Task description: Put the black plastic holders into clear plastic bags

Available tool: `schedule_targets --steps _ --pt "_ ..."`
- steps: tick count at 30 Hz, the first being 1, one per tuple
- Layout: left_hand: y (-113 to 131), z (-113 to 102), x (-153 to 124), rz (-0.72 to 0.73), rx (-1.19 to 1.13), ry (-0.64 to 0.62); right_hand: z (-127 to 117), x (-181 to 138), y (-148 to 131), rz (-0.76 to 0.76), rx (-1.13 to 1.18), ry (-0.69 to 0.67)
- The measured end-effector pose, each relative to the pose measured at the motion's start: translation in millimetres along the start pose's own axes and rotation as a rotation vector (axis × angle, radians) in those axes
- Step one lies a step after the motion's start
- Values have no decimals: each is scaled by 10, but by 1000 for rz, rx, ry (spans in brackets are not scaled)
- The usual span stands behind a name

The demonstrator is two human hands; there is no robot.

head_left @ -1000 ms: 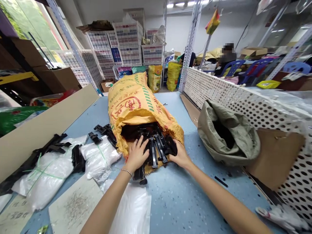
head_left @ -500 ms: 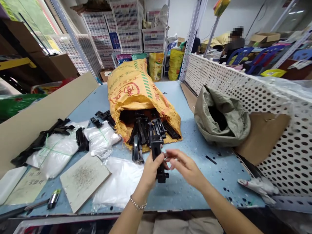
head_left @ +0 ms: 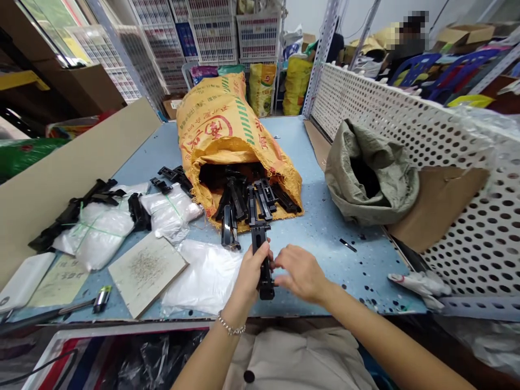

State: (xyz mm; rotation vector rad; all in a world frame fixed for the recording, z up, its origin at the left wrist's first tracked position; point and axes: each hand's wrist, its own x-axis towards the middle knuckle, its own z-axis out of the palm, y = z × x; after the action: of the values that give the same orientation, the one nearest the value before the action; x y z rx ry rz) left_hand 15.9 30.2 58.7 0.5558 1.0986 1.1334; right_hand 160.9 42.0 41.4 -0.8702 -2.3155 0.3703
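Observation:
My left hand (head_left: 248, 273) is wrapped around a long black plastic part (head_left: 260, 238) above the near edge of the blue table (head_left: 337, 238). My right hand (head_left: 299, 273) is at the same part from the right, fingers curled and touching its lower end. Just beyond, a yellow woven sack (head_left: 221, 127) lies on its side with its mouth toward me. Several more black plastic parts (head_left: 247, 197) spill from that mouth onto the table.
A grey-green cloth bag (head_left: 371, 176) lies open at the right beside a white perforated panel (head_left: 414, 146). White plastic bags (head_left: 97, 230), black parts (head_left: 77, 208), a card (head_left: 146, 271), a lighter (head_left: 101, 298) and cardboard (head_left: 77, 168) lie left. A person sits beyond the panel.
Both hands left the sack's mouth, the left drawing one black part out toward me. My right hand has closed in on the part. The view has dropped toward the table's near edge.

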Motion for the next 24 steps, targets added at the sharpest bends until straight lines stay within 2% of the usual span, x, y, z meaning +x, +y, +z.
schedule_targets --steps 2,5,7,8,10,11,14,17,20,24 --pt "-26 -35 32 -11 9 2 84 -150 -74 -157 -108 33" --pt "-181 -87 119 120 93 147 156 -169 3 -123 -157 -38" --pt "-350 -107 194 240 175 254 138 -8 198 21 -132 -148" --pt "-447 -105 231 269 216 255 116 115 328 134 -127 -163" --pt "-642 -72 292 281 304 151 70 399 618 416 -164 -86" --pt "-729 -44 316 290 364 91 54 540 762 500 -191 -40" --pt "-890 19 355 378 609 37 35 849 1125 637 -216 36" --pt "-861 -36 354 432 757 41 1 904 1324 714 -167 77" --pt "-708 -138 357 452 701 17 -48 722 1285 725 -64 117" --pt "-447 -86 439 385 305 -46 -11 281 799 671 155 157"
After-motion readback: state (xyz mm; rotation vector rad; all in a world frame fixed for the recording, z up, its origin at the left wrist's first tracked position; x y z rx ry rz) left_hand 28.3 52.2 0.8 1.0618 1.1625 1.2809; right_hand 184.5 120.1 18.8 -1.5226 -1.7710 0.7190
